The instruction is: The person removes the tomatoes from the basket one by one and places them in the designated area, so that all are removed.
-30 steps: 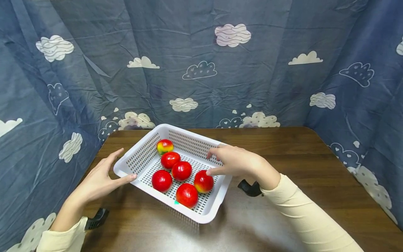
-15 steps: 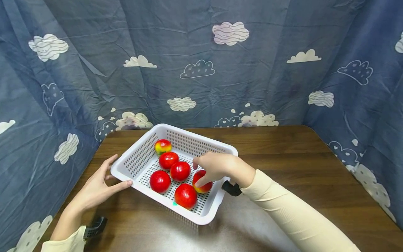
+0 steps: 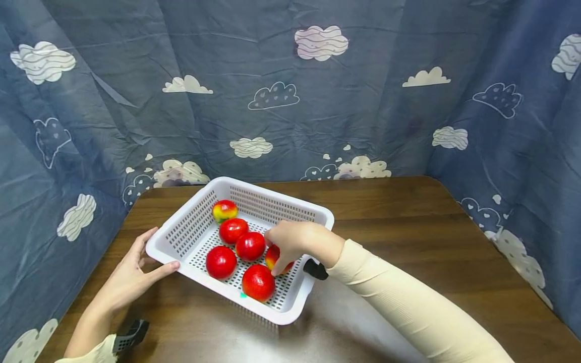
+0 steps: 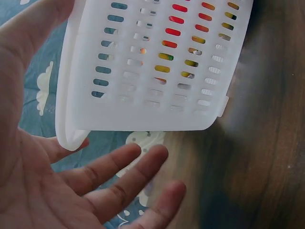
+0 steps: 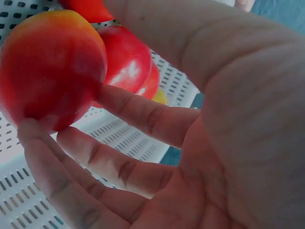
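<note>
Right hand round a red fruit in the basket, left hand at the rim

My right hand (image 3: pixel 292 241) is down inside the white basket, fingers and thumb curved round a red fruit (image 5: pixel 52 67) with some yellow on it. Fingertips touch its skin in the right wrist view; can't tell how firm the hold is. That fruit is at the right end of the basket, behind and to the right of the front fruit (image 3: pixel 258 283).

My left hand (image 3: pixel 129 280) is spread at the basket's left corner, thumb on the front rim, the lower fingers fanned out below the rim and clear of the wall.

White plastic basket (image 3: pixel 283 316), slotted walls and floor, sits at an angle on the brown wooden bench (image 3: pixel 386 217). Five more fruits inside: the front one, a red one (image 3: pixel 221 262) to its left, two red ones (image 3: pixel 250 246) close together in the middle, and a red-yellow one (image 3: pixel 224 210) at the back left. Small green patch (image 3: pixel 243 295) near the front fruit.

Cream sleeves (image 3: pixel 399 287) on both arms, black gadget (image 3: pixel 315 269) at each wrist. Blue curtain (image 3: pixel 386 50) with clouds behind.
</note>
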Demonstrator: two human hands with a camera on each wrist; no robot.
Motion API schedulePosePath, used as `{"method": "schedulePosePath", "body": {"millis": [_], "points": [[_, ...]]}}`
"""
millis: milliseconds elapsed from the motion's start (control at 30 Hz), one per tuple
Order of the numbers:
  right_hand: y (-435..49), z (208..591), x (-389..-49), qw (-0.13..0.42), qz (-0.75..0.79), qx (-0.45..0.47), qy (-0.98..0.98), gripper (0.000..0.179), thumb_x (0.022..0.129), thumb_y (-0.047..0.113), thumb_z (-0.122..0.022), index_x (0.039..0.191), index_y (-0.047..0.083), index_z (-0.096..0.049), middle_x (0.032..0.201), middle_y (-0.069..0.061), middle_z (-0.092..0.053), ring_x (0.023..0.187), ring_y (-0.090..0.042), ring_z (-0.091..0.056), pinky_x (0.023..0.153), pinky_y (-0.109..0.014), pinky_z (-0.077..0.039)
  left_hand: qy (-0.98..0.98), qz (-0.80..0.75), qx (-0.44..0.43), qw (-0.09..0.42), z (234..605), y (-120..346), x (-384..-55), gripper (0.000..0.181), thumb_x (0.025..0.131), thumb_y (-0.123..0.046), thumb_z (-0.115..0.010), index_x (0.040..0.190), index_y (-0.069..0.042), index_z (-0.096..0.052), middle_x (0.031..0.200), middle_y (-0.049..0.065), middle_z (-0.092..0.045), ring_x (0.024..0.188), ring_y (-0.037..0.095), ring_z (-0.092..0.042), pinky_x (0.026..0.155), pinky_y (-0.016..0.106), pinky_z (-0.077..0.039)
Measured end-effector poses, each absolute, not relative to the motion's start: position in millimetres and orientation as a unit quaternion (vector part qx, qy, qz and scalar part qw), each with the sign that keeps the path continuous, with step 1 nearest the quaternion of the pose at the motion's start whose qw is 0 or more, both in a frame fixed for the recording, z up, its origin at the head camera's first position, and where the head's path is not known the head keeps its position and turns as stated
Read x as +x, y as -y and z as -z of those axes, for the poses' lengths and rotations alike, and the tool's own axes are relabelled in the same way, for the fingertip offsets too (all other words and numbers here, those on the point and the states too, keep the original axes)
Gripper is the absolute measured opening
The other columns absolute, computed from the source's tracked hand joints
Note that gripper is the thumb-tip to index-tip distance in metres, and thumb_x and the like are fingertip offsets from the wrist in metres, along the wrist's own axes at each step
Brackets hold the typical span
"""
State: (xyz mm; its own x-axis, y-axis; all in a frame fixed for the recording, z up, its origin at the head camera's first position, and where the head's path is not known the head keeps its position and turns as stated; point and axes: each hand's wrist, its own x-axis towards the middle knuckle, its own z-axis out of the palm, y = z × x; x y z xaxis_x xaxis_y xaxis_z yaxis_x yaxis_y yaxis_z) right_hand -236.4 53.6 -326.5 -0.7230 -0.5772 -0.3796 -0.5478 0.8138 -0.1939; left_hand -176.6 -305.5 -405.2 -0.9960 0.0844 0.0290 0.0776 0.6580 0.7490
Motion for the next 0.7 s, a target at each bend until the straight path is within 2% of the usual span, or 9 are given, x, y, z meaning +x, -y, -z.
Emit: {"method": "schedulePosePath", "body": {"millis": [133,233,333,500,567,700], "points": [[-50,328,-237,0.207,0.027,-0.306,-0.929,0.053,0.08,0.033,-0.097,0.122,0.011,-0.073,0.1,0.001,-0.075,0.09,-0.012,-0.063,0.086,-0.028,-0.056,-0.898,-0.437,0.049,0.001,409,305,-177,0.104,0.097,-0.028,-0.082,0.172,-0.012,-0.011,0.155,0.02,-0.052,0.114,0.0,-0.064,0.097,0.039,-0.048],[-48,328,-237,0.207,0.016,-0.301,-0.931,0.054,0.079,0.033,-0.098,0.122,0.012,-0.072,0.099,0.002,-0.074,0.09,-0.012,-0.063,0.085,-0.027,-0.056,-0.889,-0.454,0.058,-0.006,413,305,-178,0.104,0.097,-0.023,-0.083,0.172,-0.013,-0.011,0.154,0.02,-0.053,0.109,-0.014,-0.059,0.092,0.022,-0.045],[-46,327,-239,0.207,0.001,-0.295,-0.933,0.055,0.078,0.032,-0.099,0.122,0.013,-0.071,0.097,0.002,-0.072,0.089,-0.012,-0.063,0.083,-0.026,-0.056,-0.885,-0.46,0.068,-0.021,415,304,-179,0.104,0.096,-0.018,-0.083,0.172,-0.012,-0.012,0.151,0.022,-0.056,0.107,-0.014,-0.06,0.088,0.013,-0.042],[-43,327,-241,0.208,-0.019,-0.287,-0.935,0.057,0.077,0.031,-0.099,0.121,0.014,-0.069,0.095,0.002,-0.071,0.088,-0.013,-0.063,0.081,-0.026,-0.056,-0.882,-0.462,0.079,-0.045,417,304,-180,0.101,0.096,-0.013,-0.082,0.171,-0.012,-0.016,0.147,0.021,-0.058,0.105,-0.01,-0.062,0.087,0.012,-0.043],[-43,327,-242,0.21,-0.026,-0.285,-0.935,0.057,0.077,0.032,-0.099,0.121,0.013,-0.068,0.095,0.001,-0.07,0.088,-0.013,-0.063,0.081,-0.025,-0.057,-0.878,-0.469,0.079,-0.048,419,303,-180,0.1,0.096,-0.013,-0.082,0.171,-0.013,-0.017,0.145,0.014,-0.059,0.105,-0.009,-0.063,0.088,0.014,-0.044],[-43,327,-246,0.219,-0.039,-0.282,-0.933,0.058,0.078,0.031,-0.098,0.122,0.012,-0.065,0.095,0.0,-0.069,0.089,-0.014,-0.062,0.083,-0.026,-0.057,-0.871,-0.483,0.077,-0.056,421,303,-179,0.099,0.095,-0.012,-0.083,0.17,-0.013,-0.019,0.136,-0.01,-0.061,0.106,-0.008,-0.063,0.089,0.014,-0.045]]}}
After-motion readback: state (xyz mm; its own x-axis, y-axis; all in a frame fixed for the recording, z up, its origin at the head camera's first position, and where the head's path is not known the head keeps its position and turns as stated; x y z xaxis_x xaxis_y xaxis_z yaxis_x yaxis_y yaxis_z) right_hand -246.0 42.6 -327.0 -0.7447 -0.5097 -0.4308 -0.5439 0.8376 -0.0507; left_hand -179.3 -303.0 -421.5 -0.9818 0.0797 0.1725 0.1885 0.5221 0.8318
